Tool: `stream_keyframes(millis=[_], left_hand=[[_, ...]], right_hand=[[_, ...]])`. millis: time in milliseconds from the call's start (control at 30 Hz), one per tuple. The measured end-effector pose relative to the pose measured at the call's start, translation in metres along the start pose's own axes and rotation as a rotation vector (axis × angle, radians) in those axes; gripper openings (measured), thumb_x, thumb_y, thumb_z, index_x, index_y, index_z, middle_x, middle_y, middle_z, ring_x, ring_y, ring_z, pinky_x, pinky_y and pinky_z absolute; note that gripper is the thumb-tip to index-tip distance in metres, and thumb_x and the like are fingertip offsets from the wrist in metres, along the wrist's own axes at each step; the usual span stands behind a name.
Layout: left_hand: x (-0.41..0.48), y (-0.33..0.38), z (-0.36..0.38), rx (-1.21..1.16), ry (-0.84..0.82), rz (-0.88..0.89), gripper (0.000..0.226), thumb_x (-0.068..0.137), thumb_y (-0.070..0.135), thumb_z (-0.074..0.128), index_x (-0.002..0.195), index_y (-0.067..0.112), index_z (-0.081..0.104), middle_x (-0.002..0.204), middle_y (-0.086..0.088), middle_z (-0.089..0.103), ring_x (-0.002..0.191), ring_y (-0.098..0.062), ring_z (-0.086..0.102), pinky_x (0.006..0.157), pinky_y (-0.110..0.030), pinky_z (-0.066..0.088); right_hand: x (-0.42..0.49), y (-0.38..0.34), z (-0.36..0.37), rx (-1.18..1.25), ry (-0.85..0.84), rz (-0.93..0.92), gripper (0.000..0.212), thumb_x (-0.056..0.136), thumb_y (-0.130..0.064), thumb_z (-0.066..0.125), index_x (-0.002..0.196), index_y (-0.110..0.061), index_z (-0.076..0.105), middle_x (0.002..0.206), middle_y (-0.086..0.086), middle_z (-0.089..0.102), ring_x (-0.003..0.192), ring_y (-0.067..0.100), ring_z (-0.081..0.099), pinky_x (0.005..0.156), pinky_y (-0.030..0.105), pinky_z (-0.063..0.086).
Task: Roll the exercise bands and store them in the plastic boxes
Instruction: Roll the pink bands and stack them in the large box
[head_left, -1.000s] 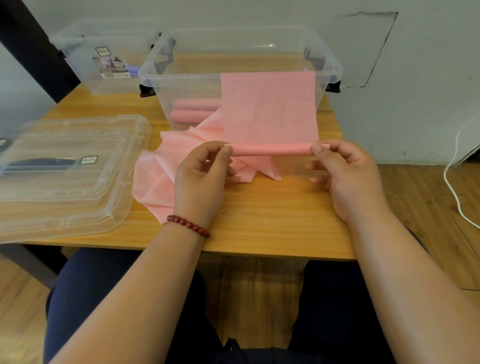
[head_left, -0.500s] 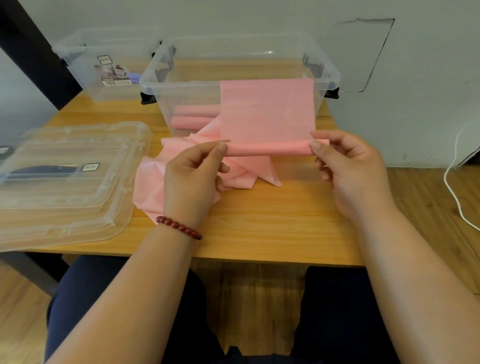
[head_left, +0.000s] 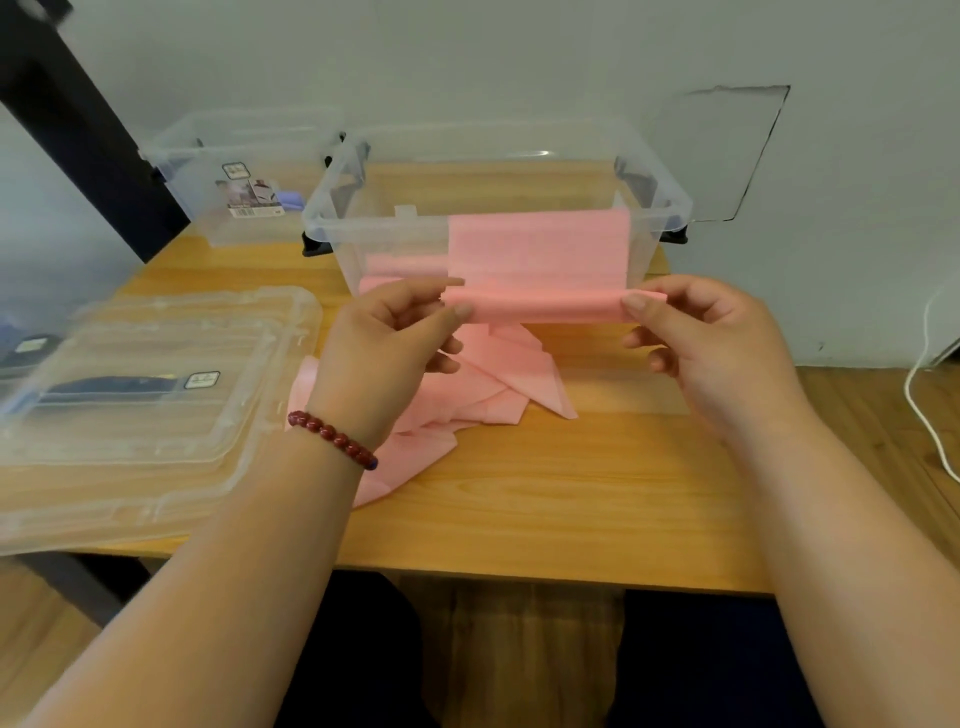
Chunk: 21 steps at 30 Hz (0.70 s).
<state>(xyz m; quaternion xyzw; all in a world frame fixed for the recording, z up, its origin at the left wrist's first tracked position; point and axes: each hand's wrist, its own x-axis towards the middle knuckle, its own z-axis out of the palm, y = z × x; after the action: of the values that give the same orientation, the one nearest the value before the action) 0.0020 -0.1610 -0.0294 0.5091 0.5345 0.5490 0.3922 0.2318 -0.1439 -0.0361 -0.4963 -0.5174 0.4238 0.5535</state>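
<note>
Pink band (head_left: 537, 249), clear boxes (head_left: 498, 171) (lids (head_left: 156, 395) too), dark-red bracelet (head_left: 332, 439).

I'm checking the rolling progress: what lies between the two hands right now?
In the head view, the rolled start of the pink band spans from the left hand to the right hand, each pinching one end; no bare gap.

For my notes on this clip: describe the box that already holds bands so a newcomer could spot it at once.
On the wooden table, two clear boxes stand at the back. It is the nearer right box. Unlike the labelled box to its left, it has pink rolls inside.
</note>
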Motion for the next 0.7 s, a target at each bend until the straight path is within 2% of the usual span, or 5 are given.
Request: stream_keyframes(millis=[167, 333, 433, 533, 700], left_hand=[[0.010, 0.000, -0.003, 0.152, 0.031, 0.053, 0.017, 0.087, 0.029, 0.068, 0.102, 0.020, 0.070, 0.075, 0.004, 0.063, 0.052, -0.004, 0.057, 0.056, -0.014, 0.046], [0.018, -0.001, -0.004, 0.053, 0.013, 0.085, 0.013, 0.090, 0.014, 0.067, 0.099, 0.023, 0.068, 0.062, 0.007, 0.058, 0.047, -0.010, 0.047, 0.047, -0.019, 0.042], [0.021, -0.002, -0.004, 0.058, 0.063, 0.074, 0.009, 0.090, 0.017, 0.067, 0.094, 0.024, 0.072, 0.053, 0.007, 0.054, 0.045, -0.009, 0.045, 0.047, -0.019, 0.041], [0.022, -0.003, -0.004, 0.076, 0.081, 0.096, 0.012, 0.089, 0.020, 0.067, 0.098, 0.024, 0.074, 0.052, 0.008, 0.055, 0.046, -0.007, 0.047, 0.051, -0.016, 0.044], [0.022, -0.003, -0.006, 0.195, 0.017, 0.173, 0.023, 0.087, 0.022, 0.069, 0.110, 0.023, 0.071, 0.055, 0.011, 0.059, 0.052, -0.002, 0.055, 0.063, -0.008, 0.046]], right_hand=[[0.010, -0.006, 0.006, 0.015, -0.039, -0.007, 0.012, 0.088, -0.011, 0.068, 0.086, -0.022, 0.064, 0.065, -0.006, 0.066, 0.056, 0.008, 0.059, 0.044, 0.017, 0.038], [0.019, -0.007, 0.014, 0.007, -0.002, -0.019, 0.012, 0.091, -0.012, 0.065, 0.083, -0.022, 0.066, 0.056, -0.006, 0.061, 0.053, 0.008, 0.058, 0.044, 0.018, 0.039], [0.020, -0.007, 0.015, -0.005, -0.042, 0.000, 0.008, 0.088, -0.013, 0.068, 0.089, -0.021, 0.068, 0.063, -0.007, 0.065, 0.059, 0.007, 0.060, 0.049, 0.018, 0.043], [0.020, -0.006, 0.015, -0.058, -0.103, -0.008, 0.019, 0.084, -0.008, 0.071, 0.096, -0.021, 0.067, 0.074, -0.006, 0.067, 0.064, 0.006, 0.060, 0.053, 0.018, 0.045], [0.024, -0.006, 0.012, -0.113, -0.044, -0.049, 0.008, 0.085, -0.018, 0.071, 0.085, -0.025, 0.068, 0.068, -0.010, 0.063, 0.064, 0.005, 0.058, 0.050, 0.018, 0.043]])
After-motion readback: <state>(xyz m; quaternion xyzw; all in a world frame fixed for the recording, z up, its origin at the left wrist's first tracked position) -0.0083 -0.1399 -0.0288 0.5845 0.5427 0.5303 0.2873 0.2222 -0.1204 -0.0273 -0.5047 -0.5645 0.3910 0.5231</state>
